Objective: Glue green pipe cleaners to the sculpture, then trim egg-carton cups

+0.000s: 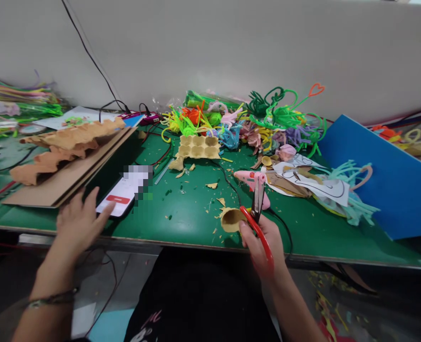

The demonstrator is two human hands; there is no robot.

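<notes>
My left hand (80,221) is open with its fingers spread. Its thumb reaches over the lower part of a phone (123,194), at a red button on the lit screen. My right hand (269,244) is closed round red-handled scissors (259,229), whose blades point up and away from me. Right by that thumb is a cut egg-carton cup (228,221), hollow side showing; whether the fingers also grip it I cannot tell. Behind the blades lies a pink glue gun (248,177). An egg-carton piece (199,151) with several cups sits further back.
Cardboard sheets (78,168) carrying torn carton strips (71,135) lie at left. Colourful pipe cleaners (228,124) are heaped along the wall. Paper cutouts (303,175) and a blue board (381,185) stand at right. Carton scraps (212,185) and black cords (232,185) cross the green table (182,223).
</notes>
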